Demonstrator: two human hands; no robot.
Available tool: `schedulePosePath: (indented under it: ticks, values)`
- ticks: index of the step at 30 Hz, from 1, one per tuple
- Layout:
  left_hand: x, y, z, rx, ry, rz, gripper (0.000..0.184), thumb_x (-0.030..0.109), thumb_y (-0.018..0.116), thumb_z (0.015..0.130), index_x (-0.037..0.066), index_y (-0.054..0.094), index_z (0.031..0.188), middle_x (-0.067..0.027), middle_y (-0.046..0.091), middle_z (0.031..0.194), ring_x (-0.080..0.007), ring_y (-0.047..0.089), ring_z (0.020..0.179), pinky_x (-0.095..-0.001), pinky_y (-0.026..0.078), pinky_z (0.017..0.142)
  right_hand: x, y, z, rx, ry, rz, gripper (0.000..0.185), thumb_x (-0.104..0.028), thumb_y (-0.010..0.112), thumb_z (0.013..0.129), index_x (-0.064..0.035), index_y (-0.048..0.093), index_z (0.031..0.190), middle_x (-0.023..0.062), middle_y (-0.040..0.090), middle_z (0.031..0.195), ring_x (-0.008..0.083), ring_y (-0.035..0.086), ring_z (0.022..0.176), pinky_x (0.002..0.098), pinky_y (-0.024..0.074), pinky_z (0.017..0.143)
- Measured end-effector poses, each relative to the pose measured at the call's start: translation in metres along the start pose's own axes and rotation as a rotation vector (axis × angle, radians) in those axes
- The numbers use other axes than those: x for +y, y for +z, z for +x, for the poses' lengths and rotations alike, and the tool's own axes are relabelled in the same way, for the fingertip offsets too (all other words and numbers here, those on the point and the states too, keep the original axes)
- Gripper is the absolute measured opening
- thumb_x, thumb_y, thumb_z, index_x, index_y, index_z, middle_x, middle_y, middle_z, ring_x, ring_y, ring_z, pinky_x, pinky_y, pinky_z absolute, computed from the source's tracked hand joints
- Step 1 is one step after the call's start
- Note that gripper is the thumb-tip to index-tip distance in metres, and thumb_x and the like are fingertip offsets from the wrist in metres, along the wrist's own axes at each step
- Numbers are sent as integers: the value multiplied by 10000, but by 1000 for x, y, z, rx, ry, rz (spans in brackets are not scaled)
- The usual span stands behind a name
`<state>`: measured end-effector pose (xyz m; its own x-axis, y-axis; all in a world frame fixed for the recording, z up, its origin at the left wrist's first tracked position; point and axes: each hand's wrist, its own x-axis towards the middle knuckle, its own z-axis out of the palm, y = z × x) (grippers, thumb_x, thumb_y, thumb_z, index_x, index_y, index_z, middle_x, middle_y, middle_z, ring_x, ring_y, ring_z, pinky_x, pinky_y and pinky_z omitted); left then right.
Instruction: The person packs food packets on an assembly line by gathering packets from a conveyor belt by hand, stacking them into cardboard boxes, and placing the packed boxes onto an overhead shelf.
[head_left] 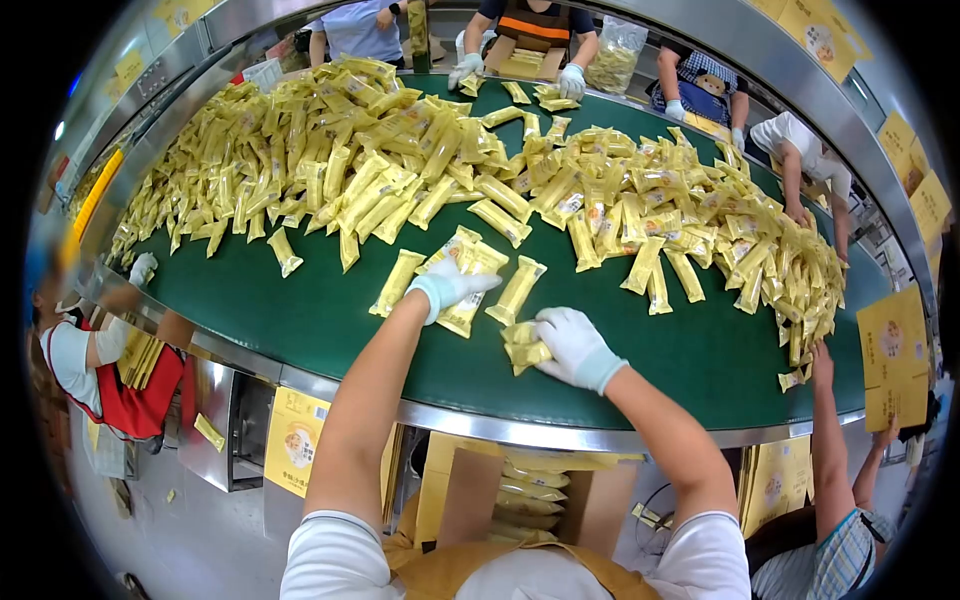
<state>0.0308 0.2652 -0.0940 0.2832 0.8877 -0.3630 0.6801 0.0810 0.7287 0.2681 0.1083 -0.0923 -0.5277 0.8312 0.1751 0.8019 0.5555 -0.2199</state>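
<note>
Both of my hands wear white gloves and work over a green belt (450,375). My left hand (452,285) lies over a small group of yellow wrapped packets (462,318), its fingers stretched out to the right across them. Single packets lie on either side of it, one to the left (397,283) and one to the right (516,290). My right hand (575,347) is closed round the right end of a few yellow packets (524,348) just above the belt. Its thumb and fingertips are partly hidden.
Large heaps of packets (240,160) cover the belt's far side. An open carton (470,495) holding packets stands below the near metal edge (500,430). Co-workers stand across the belt and at both sides; one bare arm (823,400) reaches in at the right.
</note>
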Motion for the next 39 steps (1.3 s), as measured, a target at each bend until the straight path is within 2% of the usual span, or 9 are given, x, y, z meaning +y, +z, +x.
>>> schedulePosePath:
  ticks: [13,17,18,20,24,28,29,33,39]
  values:
    - [21,-13,-88,-258,193,670,942,569,857,602,-51,558,1246,-240,668,1180,-343,661,1091,-366,522,951,-33,-61,-93,-193,189,-5,449,-347,757,824,60,637,970,252,477,1430,406,557,1203,428,452,1035]
    - [19,-48,-107,-519,-48,637,944,558,878,613,-54,556,1255,-217,690,1130,-297,693,1001,-340,544,896,-33,-93,-120,-338,672,67,432,-444,685,903,-74,545,1077,214,699,887,437,671,869,500,526,771]
    - [13,-52,-107,-447,-9,559,932,552,879,622,-53,556,1253,-206,696,1113,-283,695,986,-341,545,888,-32,-96,-121,-320,746,81,435,-433,691,899,-76,558,1109,208,691,966,418,661,917,487,511,789]
    - [1,-53,-105,-308,70,399,909,541,882,641,-51,554,1248,-184,706,1080,-255,699,956,-342,549,873,-19,-86,-124,90,445,46,460,-413,691,901,-78,562,1189,199,665,1059,397,633,971,466,483,823]
    - [-7,-16,-83,-268,56,69,795,543,858,687,-50,644,1171,-166,728,1053,-242,706,923,-358,551,867,-30,-92,-69,189,382,7,571,-401,683,896,-63,537,1333,166,563,1051,370,546,1010,445,431,895]
    - [19,22,-103,-57,20,390,802,560,878,589,-50,674,1069,-192,733,1014,-281,723,945,-334,563,846,-8,-70,-15,22,297,25,488,-421,681,888,-92,628,1245,166,556,1062,360,540,1033,441,447,903]
    - [31,18,-115,-217,-88,318,925,619,829,576,-62,635,1171,-239,635,1286,-326,651,1153,-336,522,977,-4,-65,-4,52,319,-10,474,-407,701,875,-104,637,1233,168,560,1067,358,549,1033,442,457,900]
    - [24,17,-132,-119,-20,575,993,618,828,604,-30,549,1303,-213,510,1420,-336,530,1307,-371,445,1084,13,-59,19,122,276,-88,439,-350,756,830,-143,658,1204,120,617,1066,339,584,1009,432,484,889]
    - [5,0,-140,-165,34,540,955,559,876,593,-45,544,1253,-238,560,1326,-343,579,1223,-358,487,1018,41,-7,36,-321,305,-156,355,-255,765,807,-155,673,1135,114,668,1119,332,659,1004,428,507,898]
